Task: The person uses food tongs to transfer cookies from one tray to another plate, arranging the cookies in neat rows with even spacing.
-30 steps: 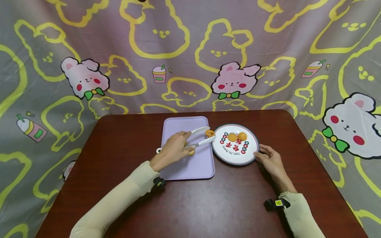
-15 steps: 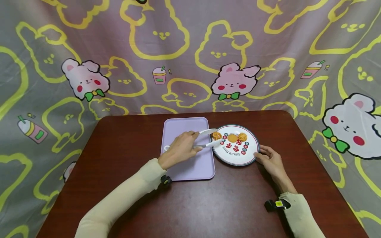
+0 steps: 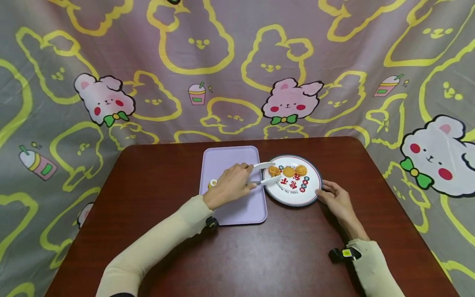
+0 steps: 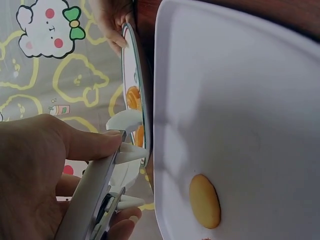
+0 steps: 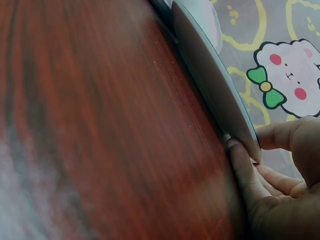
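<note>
My left hand (image 3: 231,185) grips metal tongs with white tips (image 3: 272,180), held over the left part of a white plate (image 3: 289,199). Between the tips is a pretzel-shaped cookie (image 3: 274,171); whether it touches the plate I cannot tell. Beside it on the plate are a round cookie (image 3: 288,172) and a swirled cookie (image 3: 301,170). My right hand (image 3: 337,199) pinches the plate's right rim between thumb and fingers, as the right wrist view also shows. In the left wrist view, an oval yellow biscuit (image 4: 205,201) lies on the lilac tray (image 4: 240,65).
The tray stands directly left of the plate, partly hidden under my left hand. Both rest on a dark red-brown wooden table (image 3: 237,255). A patterned curtain (image 3: 222,57) hangs behind the table and along its sides.
My left hand has moved right with the tongs, carrying the pretzel-shaped cookie from the tray's right edge to over the plate, beside the round cookie. The right hand and plate have stayed put.
</note>
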`<state>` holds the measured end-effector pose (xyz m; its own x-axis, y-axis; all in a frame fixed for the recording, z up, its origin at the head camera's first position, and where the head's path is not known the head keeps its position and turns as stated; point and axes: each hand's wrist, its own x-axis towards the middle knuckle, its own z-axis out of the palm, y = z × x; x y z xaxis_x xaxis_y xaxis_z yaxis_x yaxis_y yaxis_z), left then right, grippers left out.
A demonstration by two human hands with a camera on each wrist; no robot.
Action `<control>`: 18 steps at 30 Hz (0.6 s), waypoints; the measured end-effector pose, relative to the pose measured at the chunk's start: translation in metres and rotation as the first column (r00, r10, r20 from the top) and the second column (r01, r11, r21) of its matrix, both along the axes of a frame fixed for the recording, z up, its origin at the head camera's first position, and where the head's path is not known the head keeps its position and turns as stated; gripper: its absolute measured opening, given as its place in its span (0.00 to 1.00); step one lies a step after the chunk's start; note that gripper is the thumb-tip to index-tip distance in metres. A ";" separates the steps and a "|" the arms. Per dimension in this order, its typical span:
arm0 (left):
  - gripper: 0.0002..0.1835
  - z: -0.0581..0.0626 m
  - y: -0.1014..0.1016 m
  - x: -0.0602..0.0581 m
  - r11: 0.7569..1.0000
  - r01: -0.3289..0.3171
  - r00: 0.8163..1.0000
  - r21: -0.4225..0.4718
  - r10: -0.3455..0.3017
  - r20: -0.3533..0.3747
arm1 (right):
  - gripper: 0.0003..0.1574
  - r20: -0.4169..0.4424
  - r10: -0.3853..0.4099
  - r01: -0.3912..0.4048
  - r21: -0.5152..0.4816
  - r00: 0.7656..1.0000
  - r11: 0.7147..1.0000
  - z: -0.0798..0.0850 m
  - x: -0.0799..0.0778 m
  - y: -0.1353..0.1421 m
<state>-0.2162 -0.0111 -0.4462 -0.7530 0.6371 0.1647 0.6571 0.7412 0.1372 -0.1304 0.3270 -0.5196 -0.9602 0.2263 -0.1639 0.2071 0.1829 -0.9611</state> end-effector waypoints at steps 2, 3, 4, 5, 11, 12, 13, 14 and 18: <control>0.24 0.000 0.001 0.000 1.000 0.000 1.000 -0.006 0.000 0.001 | 0.38 -0.002 -0.001 0.001 0.002 1.000 1.000 0.001 0.000 0.000; 0.23 0.000 0.002 0.000 1.000 0.000 1.000 -0.008 0.000 0.003 | 0.38 -0.004 -0.003 0.003 0.001 1.000 1.000 0.001 0.001 -0.001; 0.23 0.001 0.002 -0.001 1.000 0.000 1.000 -0.009 0.000 0.006 | 0.38 -0.007 0.002 -0.002 0.007 1.000 1.000 0.001 0.001 -0.001; 0.22 0.001 0.003 -0.001 1.000 -0.001 1.000 -0.009 0.001 0.010 | 0.38 -0.008 0.000 0.000 0.006 1.000 1.000 0.001 0.001 -0.001; 0.19 0.004 0.008 -0.002 1.000 -0.004 1.000 -0.012 0.004 0.029 | 0.37 -0.018 -0.001 0.002 0.009 1.000 1.000 0.002 0.000 -0.001; 0.19 0.005 0.009 -0.002 1.000 -0.005 0.999 -0.015 0.005 0.032 | 0.37 -0.019 0.001 0.000 0.009 1.000 1.000 0.002 0.000 -0.001; 0.19 0.005 0.010 -0.002 1.000 -0.005 0.999 -0.020 0.006 0.033 | 0.37 -0.019 -0.001 0.001 0.005 1.000 1.000 0.002 0.000 0.000; 0.19 0.006 0.010 -0.002 1.000 -0.006 0.999 -0.025 0.007 0.034 | 0.37 -0.018 0.000 0.000 0.005 1.000 1.000 0.002 0.000 0.000; 0.19 0.008 0.013 -0.002 0.999 -0.017 0.999 -0.052 0.019 0.041 | 0.37 -0.009 0.000 0.000 0.004 1.000 1.000 0.001 0.000 0.000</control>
<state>-0.2182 0.0022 -0.4378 -0.7699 0.6303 0.1005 0.6382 0.7595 0.1256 -0.1305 0.3269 -0.5183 -0.9616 0.2274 -0.1538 0.1981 0.1869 -0.9622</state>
